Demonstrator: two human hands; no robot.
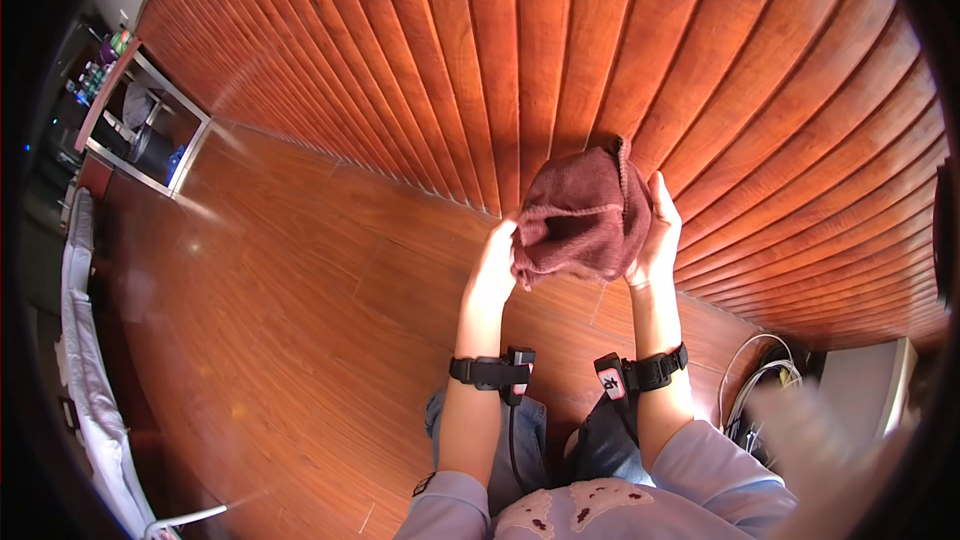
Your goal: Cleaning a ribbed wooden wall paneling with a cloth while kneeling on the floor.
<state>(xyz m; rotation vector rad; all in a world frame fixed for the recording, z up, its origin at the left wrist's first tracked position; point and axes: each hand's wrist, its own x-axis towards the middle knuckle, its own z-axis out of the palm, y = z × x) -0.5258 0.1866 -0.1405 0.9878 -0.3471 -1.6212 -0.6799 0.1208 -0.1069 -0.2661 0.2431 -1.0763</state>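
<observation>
A bunched dark-red cloth with a stitched hem hangs in front of me, crumpled and folded over itself. My left hand grips its left side, and the fingertips are hidden by the fabric. On the opposite side my right hand clasps the cloth, thumb pointing up along the edge. Behind the cloth stands a ribbed wooden panel. Each wrist carries a black strap with a small box, the left strap and the right strap.
Wood-look flooring spreads below and to the left. Coiled white cables lie on the floor at right, beside a pale box-like unit. A metal-framed table with bottles stands far left. A blurred pale shape covers the lower right.
</observation>
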